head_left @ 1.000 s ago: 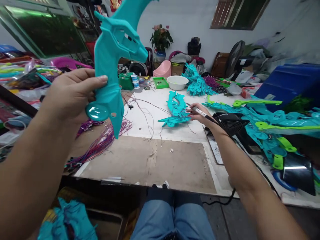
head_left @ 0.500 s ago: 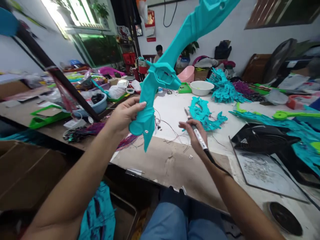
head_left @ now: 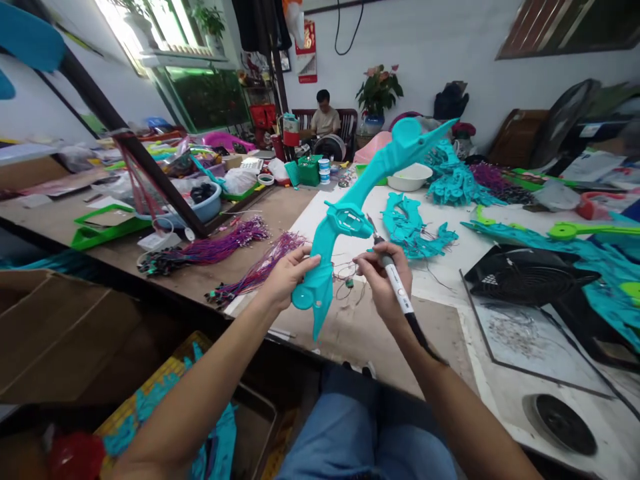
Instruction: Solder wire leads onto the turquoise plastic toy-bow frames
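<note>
Nearest the camera are the person's knees in blue jeans (head_left: 365, 433), and beside them, below the counter's near edge, a box (head_left: 165, 407) holding more turquoise plastic parts.

Just above the near edge of the counter (head_left: 380, 347) both forearms come together. The left hand (head_left: 287, 277) is closed around the lower end of a long turquoise toy piece (head_left: 350, 220), thumb on its front face, fingers wrapped behind. The right hand (head_left: 383, 280) is closed in a pen grip on a soldering iron (head_left: 395, 283), whose black cord trails back along the wrist.

The toy piece's long axis runs from its pointed bottom tip, hanging just over the near edge, up and away to the right, ending in a beak-like head above the far middle of the counter. The iron lies almost parallel to it, tip pointing up and left. That tip sits just beside the boxy open section in the middle of the piece, very near it; whether it touches cannot be told. So the working spot lies up and left of the right hand and directly above the left hand, and the right hand is the nearer one to it. Thin wires (head_left: 345, 277) dangle between the two hands.

Further out, bundles of purple wires (head_left: 250, 267) lie toward the left edge, a black fan grille (head_left: 525, 280) sits on the right, and more turquoise parts (head_left: 410, 230) lie at mid-counter. At the far edge stand a white bowl (head_left: 410, 177) and a heap of turquoise pieces (head_left: 455, 183). Beyond, another person (head_left: 325, 120) sits by the back wall.
</note>
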{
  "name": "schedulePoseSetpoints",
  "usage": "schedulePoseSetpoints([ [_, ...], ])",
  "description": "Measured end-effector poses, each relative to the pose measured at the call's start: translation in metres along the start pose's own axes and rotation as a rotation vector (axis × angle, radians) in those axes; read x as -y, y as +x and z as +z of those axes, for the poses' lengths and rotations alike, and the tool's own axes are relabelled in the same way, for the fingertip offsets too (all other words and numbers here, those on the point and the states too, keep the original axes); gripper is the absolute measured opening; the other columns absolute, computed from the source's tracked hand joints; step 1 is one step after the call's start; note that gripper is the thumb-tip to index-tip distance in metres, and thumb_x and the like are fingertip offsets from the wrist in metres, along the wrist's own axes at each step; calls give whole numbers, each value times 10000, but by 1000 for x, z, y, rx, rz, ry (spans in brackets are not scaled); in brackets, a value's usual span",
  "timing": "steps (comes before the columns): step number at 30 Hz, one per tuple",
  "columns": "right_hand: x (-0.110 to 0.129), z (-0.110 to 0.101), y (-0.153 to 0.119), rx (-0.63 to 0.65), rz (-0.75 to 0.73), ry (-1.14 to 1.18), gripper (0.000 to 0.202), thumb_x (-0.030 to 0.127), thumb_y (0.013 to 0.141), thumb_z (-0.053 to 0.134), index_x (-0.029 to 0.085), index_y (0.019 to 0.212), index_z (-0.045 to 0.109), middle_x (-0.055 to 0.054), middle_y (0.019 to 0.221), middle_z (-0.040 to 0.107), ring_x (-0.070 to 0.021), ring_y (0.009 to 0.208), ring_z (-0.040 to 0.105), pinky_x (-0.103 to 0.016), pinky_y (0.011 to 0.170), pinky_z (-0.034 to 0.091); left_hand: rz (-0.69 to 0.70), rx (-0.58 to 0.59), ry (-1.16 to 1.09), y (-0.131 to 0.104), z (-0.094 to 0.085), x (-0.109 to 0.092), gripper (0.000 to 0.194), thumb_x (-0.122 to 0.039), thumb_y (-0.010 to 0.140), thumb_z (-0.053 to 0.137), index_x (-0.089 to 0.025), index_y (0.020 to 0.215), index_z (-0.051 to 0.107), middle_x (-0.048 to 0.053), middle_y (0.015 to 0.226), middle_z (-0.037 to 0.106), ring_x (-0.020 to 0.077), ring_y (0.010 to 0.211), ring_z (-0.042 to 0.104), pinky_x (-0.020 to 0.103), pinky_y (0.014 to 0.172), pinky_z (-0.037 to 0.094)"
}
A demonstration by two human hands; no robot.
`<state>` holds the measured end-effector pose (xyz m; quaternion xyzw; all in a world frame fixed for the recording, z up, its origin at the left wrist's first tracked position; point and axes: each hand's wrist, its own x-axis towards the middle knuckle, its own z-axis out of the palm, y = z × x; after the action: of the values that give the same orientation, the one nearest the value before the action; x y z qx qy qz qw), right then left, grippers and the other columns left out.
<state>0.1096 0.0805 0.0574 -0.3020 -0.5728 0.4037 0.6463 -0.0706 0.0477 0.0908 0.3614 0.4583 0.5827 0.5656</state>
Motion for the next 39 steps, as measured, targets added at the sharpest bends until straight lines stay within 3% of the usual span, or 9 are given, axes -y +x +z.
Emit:
schedulePoseSetpoints([
  [4, -3, -13, -12, -40, -140, -204, 249, 221, 799, 689, 253, 995, 539, 26, 808, 678, -139, 764, 666, -292, 734, 534, -41, -39, -27, -6, 6, 19, 476, -382, 543, 878, -160, 897, 650, -11, 713, 688, 112, 570, 614, 206, 529, 495],
  [12, -5, -12, -28, -9, -212, -322, 175, 226, 840, 640, 258, 979, 538, 19, 852, 667, -141, 757, 675, -291, 717, 558, -111, -9, -135, -19, 38, 45, 493, -386, 531, 885, -134, 877, 640, -3, 685, 684, 91, 548, 591, 184, 527, 475],
  [17, 0, -29, -30, -255, -386, -397, 222, 224, 839, 637, 280, 992, 485, -3, 895, 658, -172, 810, 686, -323, 706, 565, -120, -100, -156, -21, 26, 46, 440, -350, 551, 873, -155, 838, 602, -28, 638, 650, 103, 523, 586, 207, 507, 499],
  [22, -1, -57, 5, -511, -282, -237, 305, 281, 846, 617, 294, 1054, 395, 27, 854, 609, -135, 620, 643, -277, 540, 519, -162, -116, -158, -20, 8, 47, 411, -323, 570, 854, -160, 839, 590, -26, 629, 647, 116, 507, 590, 230, 487, 523],
  [25, -17, -89, 46, -588, -280, -240, 339, 288, 820, 620, 289, 1059, 381, 48, 799, 590, -129, 573, 613, -246, 481, 468, -93, -163, -119, -15, -10, 34, 407, -301, 567, 852, -161, 855, 600, -28, 640, 658, 116, 515, 596, 232, 493, 530],
  [28, -36, -124, 85, -517, -254, -439, 253, 243, 813, 600, 251, 1016, 448, 16, 769, 616, -176, 666, 653, -370, 712, 545, 2, -219, -35, -3, -29, 2, 360, -250, 564, 846, -151, 818, 611, -32, 633, 654, 98, 504, 574, 211, 483, 513],
  [32, -42, -150, 107, -481, -191, -592, 224, 140, 724, 672, 240, 888, 558, -55, 884, 680, -286, 942, 676, -520, 977, 449, 278, -275, 49, 8, -38, -59, 268, -203, 620, 817, -170, 797, 618, -46, 652, 647, 77, 525, 552, 187, 488, 491],
  [36, -22, -136, 77, -439, -223, -516, 166, 252, 838, 624, 246, 990, 556, -88, 1021, 684, -282, 1033, 666, -462, 913, 503, 502, -299, 115, 3, -14, -81, 176, -199, 707, 764, -188, 820, 628, -33, 723, 656, 89, 608, 568, 201, 548, 500],
  [39, -3, -99, 21, -252, -222, -352, 279, 308, 829, 671, 256, 1041, 496, -78, 1084, 684, -255, 1012, 683, -445, 866, 547, 411, -273, 82, -9, 21, -45, 175, -216, 718, 738, -188, 851, 626, -2, 806, 667, 119, 666, 586, 246, 603, 512],
])
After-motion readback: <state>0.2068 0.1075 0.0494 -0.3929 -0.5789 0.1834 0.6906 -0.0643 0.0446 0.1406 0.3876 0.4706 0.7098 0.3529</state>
